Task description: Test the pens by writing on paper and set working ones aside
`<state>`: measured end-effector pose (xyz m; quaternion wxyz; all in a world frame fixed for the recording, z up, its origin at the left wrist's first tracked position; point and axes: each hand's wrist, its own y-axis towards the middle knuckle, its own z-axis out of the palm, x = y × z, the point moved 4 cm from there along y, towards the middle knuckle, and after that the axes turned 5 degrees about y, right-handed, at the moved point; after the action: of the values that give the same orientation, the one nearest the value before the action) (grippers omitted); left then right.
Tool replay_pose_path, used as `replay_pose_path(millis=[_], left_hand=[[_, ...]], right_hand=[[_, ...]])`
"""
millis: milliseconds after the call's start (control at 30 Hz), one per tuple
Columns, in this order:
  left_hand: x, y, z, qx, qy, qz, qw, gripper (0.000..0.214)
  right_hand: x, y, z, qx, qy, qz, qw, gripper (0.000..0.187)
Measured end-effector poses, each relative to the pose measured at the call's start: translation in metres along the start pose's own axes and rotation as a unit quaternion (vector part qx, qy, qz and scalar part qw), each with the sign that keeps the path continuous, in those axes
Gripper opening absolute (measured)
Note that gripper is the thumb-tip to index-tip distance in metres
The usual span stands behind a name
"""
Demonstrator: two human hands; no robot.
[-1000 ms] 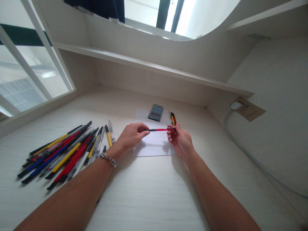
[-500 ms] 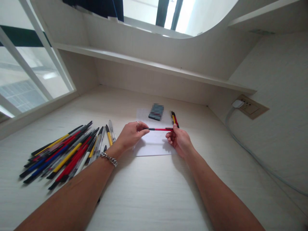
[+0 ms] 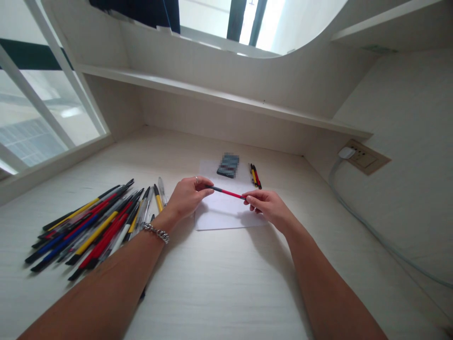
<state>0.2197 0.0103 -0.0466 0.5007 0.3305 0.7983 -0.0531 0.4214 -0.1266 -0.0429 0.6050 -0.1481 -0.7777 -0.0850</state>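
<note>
A red pen [image 3: 230, 192] with a dark grip end is stretched between my two hands, above a sheet of white paper [image 3: 221, 217]. My left hand [image 3: 189, 194] pinches its dark end between thumb and forefinger. At the other end, the fingers of my right hand [image 3: 265, 204] are closed on the pen and cover its tip. Several more pens [image 3: 102, 222] in red, blue, yellow, black and clear lie in a loose heap beside my left forearm. A small group of pens [image 3: 255, 175], yellow, red and black, rests beyond my right hand.
A blurred-out dark flat object [image 3: 228, 165] lies at the paper's far edge. Behind the desk [image 3: 219, 293] runs a low shelf [image 3: 226, 97]. On the right wall is a socket [image 3: 368, 157] with a plugged-in cable [image 3: 361, 219] hanging down.
The pen has gone from nearly level to sloping down toward the right. My right hand has turned and lowered slightly, with its fingers closer round the pen's end.
</note>
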Motion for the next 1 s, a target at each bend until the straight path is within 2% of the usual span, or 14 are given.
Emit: replay_pose_path(millis=[133,233,267,367,433,533,733,867,1000], left_hand=[[-0.006,-0.002,0.0,0.002,0.007,0.011,1.0,0.023],[-0.007,-0.002,-0.001,0.002,0.025,0.013,1.0,0.034],[-0.006,-0.002,-0.001,0.004,0.032,0.012,0.999,0.037],[-0.002,-0.001,0.001,0.022,0.066,0.011,0.997,0.037],[0.001,-0.001,0.003,0.036,0.091,0.011,0.995,0.033],[0.002,-0.002,0.006,0.051,0.116,0.01,0.992,0.03],[-0.001,-0.003,0.006,0.065,0.136,0.0,0.989,0.027],[-0.001,-0.004,0.006,0.066,0.141,0.002,0.988,0.027],[-0.001,-0.004,0.006,0.07,0.143,0.008,0.987,0.026]], right_hand=[[0.009,-0.005,-0.001,0.024,-0.081,-0.038,0.996,0.02],[0.01,-0.004,-0.01,-0.006,-0.104,-0.066,0.992,0.017],[0.008,-0.001,-0.016,-0.032,-0.102,-0.076,0.991,0.019],[-0.004,0.007,-0.044,-0.169,-0.07,-0.088,0.979,0.03],[-0.015,0.011,-0.064,-0.276,-0.096,-0.078,0.953,0.035],[-0.028,0.016,-0.08,-0.36,-0.176,-0.031,0.916,0.033],[-0.038,0.024,-0.076,-0.371,-0.283,0.054,0.883,0.033],[-0.04,0.027,-0.067,-0.362,-0.332,0.057,0.869,0.032],[-0.041,0.031,-0.062,-0.33,-0.367,0.064,0.868,0.033]])
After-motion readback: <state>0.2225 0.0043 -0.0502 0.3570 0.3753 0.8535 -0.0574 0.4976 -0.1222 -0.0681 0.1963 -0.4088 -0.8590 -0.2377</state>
